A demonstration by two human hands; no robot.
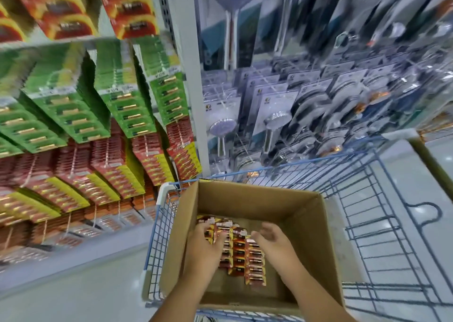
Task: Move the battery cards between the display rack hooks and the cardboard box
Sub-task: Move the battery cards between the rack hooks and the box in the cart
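Observation:
An open cardboard box [247, 196] sits in a blue wire shopping cart. On its floor lie red battery cards [241, 255] in overlapping strips. My left hand [206, 243] is down inside the box, its fingers spread flat on the cards at their left side. Just right of the cards hovers my right hand [272, 238], fingers loosely curled, nothing held. The display rack [98, 115] at the left carries hooks packed with green and red battery cards.
The blue cart [382, 213] fills the lower right, its wire basket bare beyond the box. A white upright post [193, 81] divides the battery rack from hanging shower heads [294, 115] on the right. Pale floor lies below the rack.

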